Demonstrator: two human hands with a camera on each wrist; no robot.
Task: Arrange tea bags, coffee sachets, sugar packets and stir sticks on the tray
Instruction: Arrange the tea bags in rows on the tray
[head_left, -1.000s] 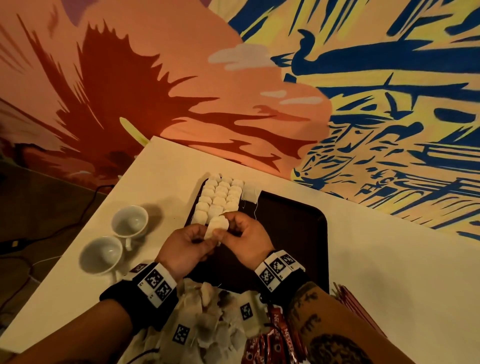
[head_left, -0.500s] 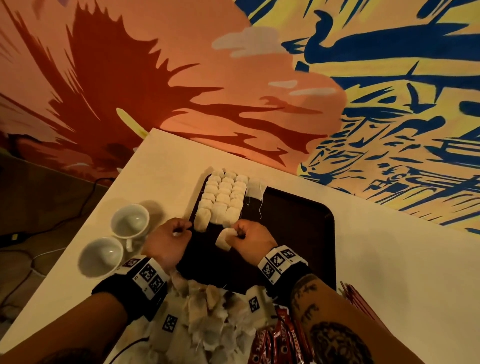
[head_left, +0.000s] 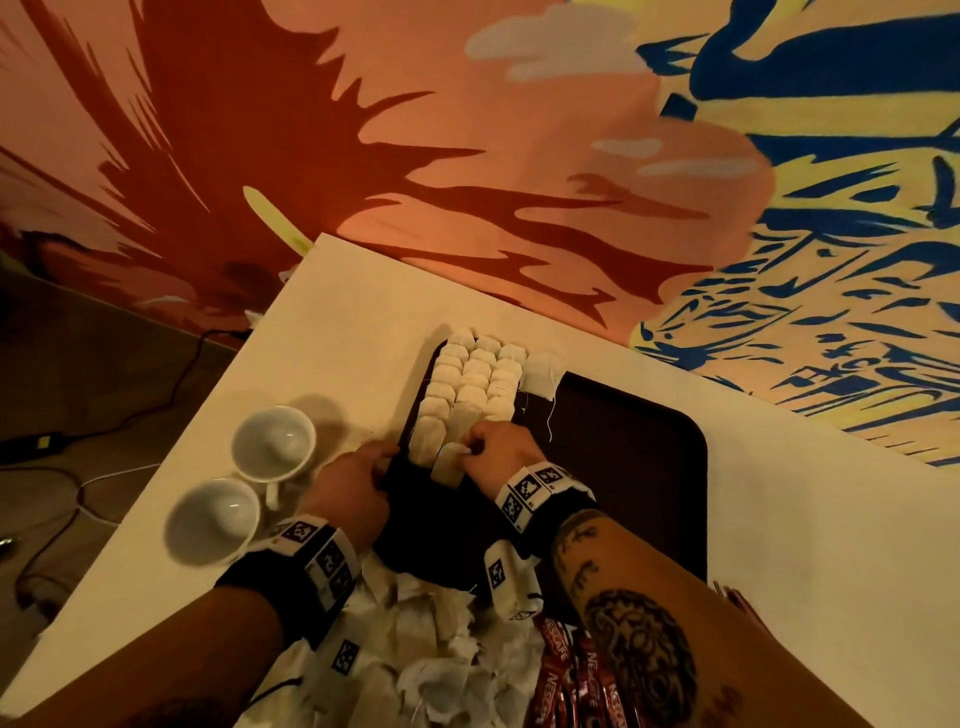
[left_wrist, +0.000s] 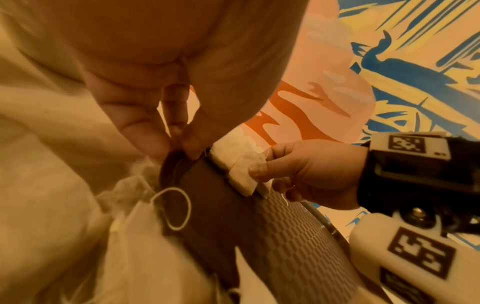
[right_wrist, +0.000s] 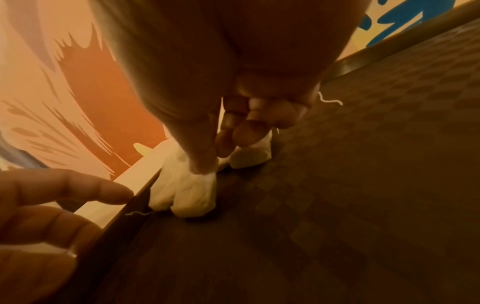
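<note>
From the head camera, looking down on the pale table, three tidy rows of tea bags fill the far left part of the dark tray, and the right hand pinches one more tea bag at the near end of the middle row, its lower end already lying on the tray floor. The left hand rests at the tray's left rim with its fingers bent; a loose heap of unsorted tea bags and red coffee sachets wait near the body, with two white cups off to the left. At the left wrist, the left fingertips press together on the tray's rim, seemingly steadying it, while the right hand's thumb and forefinger clamp the bag's top corner. At the right wrist, the right fingers curl over the bag just beside its neighbours. This looks like the laying-down of one bag in the tea-bag step; next the pinch should let go with the bag flush against the row, then another bag must be drawn from the heap without snagging strings.
</note>
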